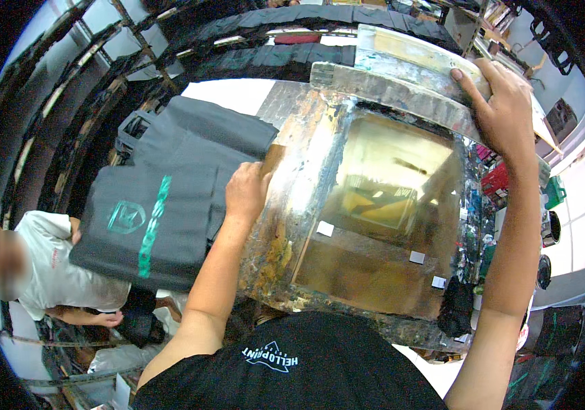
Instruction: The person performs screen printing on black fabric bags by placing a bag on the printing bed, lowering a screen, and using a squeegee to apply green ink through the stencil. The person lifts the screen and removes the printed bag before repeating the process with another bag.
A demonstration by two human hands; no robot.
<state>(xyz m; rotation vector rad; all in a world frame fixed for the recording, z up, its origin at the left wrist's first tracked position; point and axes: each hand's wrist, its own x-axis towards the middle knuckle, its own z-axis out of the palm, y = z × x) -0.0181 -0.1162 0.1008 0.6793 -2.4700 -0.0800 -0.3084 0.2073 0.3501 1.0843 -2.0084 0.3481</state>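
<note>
A: Starting far left, there's another person in a pale grey T-shirt (pixel 57 273) low down at the edge, bent over, one hand by their waist. Well away from the action.

B: And just to the right of them?

A: A dark grey fabric tote bag with a teal printed emblem and stripe (pixel 149 219), lying flat on its pallet, handles pointing up and away. More dark bags are lined up on the racks (pixel 292 58) behind it.

B: Now the left hand.

A: The left hand (pixel 246 191) sits right where the bag meets the big rectangular screen-printing frame with its paint-smeared metal border and yellowish mesh (pixel 374 219). Fingers are curled over the frame's left rail, gripping it; the back of the hand faces us.

B: Where's that frame, exactly?

A: Centre of the view, held up in front of the person's chest, tilted, its left edge overlapping the bag. Small white tape squares (pixel 325 228) dot the mesh.

B: And over on the right?

A: The right hand (pixel 504 109) is up at the frame's far top corner, fingers wrapped over the grimy upper rail, thumb side toward us, clamped on firmly. Beyond it, a cluttered shelf with a red container (pixel 496 179) and paint-stained bits.
</note>
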